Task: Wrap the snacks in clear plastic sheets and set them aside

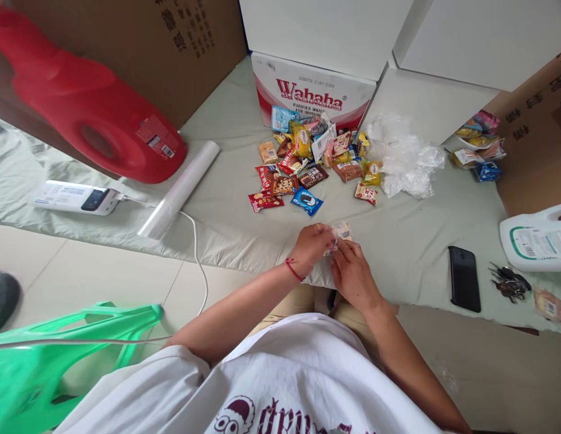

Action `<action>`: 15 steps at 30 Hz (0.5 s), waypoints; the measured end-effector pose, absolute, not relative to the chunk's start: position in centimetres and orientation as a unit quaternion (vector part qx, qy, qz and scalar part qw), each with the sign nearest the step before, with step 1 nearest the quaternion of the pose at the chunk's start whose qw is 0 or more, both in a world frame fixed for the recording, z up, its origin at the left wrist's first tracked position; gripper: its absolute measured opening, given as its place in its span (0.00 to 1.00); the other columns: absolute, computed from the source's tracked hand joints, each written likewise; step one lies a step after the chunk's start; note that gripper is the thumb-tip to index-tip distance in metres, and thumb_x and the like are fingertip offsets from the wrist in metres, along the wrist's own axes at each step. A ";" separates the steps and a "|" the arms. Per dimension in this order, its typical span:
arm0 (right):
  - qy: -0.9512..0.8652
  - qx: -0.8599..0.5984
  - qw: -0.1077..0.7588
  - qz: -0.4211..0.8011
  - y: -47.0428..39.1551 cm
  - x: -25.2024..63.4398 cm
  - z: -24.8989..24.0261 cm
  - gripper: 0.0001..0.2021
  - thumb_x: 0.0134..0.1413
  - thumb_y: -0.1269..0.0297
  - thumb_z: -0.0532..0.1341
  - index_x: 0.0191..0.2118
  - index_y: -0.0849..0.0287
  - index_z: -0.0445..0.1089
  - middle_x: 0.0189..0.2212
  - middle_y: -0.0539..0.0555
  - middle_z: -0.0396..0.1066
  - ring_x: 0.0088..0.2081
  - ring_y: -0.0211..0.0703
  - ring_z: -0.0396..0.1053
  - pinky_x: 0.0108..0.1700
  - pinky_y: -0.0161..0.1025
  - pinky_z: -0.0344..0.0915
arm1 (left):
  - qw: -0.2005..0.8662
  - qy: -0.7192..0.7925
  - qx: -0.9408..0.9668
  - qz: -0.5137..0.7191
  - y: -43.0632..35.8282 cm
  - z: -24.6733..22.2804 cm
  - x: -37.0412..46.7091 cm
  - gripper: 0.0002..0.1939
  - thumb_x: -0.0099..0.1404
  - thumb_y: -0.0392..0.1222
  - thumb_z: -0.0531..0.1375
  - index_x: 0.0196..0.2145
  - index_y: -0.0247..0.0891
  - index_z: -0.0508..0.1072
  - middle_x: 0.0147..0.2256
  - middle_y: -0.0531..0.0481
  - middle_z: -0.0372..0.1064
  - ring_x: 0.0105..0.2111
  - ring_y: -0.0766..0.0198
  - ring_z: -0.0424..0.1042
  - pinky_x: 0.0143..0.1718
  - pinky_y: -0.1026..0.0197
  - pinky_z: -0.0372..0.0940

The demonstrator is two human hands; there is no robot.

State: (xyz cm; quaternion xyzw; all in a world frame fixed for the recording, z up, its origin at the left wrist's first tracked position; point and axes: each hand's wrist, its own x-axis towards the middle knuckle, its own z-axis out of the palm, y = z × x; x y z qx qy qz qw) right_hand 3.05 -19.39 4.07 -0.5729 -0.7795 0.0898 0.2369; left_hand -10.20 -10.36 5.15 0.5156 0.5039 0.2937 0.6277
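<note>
My left hand (311,246), with a red string bracelet at the wrist, and my right hand (356,276) meet near the front edge of the cloth-covered surface. Between their closed fingers is a small snack packet (343,230) in pale, partly clear wrapping. My fingers cover much of it. Just beyond lies a loose pile of wrapped snacks, including a blue packet (307,201), a red packet (266,201) and a small red-and-cream packet (366,193). A heap of clear plastic bags (404,157) sits to the right of the pile.
A Wahaha carton (311,90) stands behind the pile. Leftward are a red jug (94,114), a plastic film roll (181,190) and a white power bank (76,198) with a cable. Rightward lie a phone (464,278), keys (510,283) and a white bottle (540,241). A green stool (81,337) stands below.
</note>
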 end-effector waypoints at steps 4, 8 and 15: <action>-0.770 -0.531 0.303 0.181 -19.9 3.8 4.5 0.24 0.64 0.73 0.55 0.63 0.59 0.70 0.60 0.63 0.72 0.67 0.57 0.61 0.68 0.63 0.63 | 0.374 0.458 0.758 0.274 -12.1 4.9 -10.3 0.17 0.68 0.41 0.54 0.45 0.31 0.80 0.50 0.34 0.74 0.52 0.50 0.72 0.58 0.47 0.65; -0.646 -0.513 0.426 0.371 -21.0 4.8 4.0 0.25 0.65 0.69 0.55 0.66 0.51 0.68 0.63 0.57 0.69 0.67 0.53 0.65 0.70 0.60 0.61 | 0.183 0.410 0.865 0.224 -13.4 4.3 -10.2 0.25 0.75 0.50 0.50 0.57 0.32 0.75 0.58 0.34 0.70 0.61 0.43 0.65 0.64 0.39 0.58; -0.340 -0.629 0.597 0.363 -19.9 8.3 1.7 0.15 0.61 0.57 0.62 0.51 0.54 0.76 0.51 0.59 0.78 0.48 0.51 0.79 0.52 0.55 0.77 | 0.051 0.387 0.912 0.125 -14.1 2.0 -9.8 0.36 0.74 0.52 0.53 0.70 0.23 0.59 0.70 0.27 0.56 0.73 0.41 0.51 0.70 0.38 0.50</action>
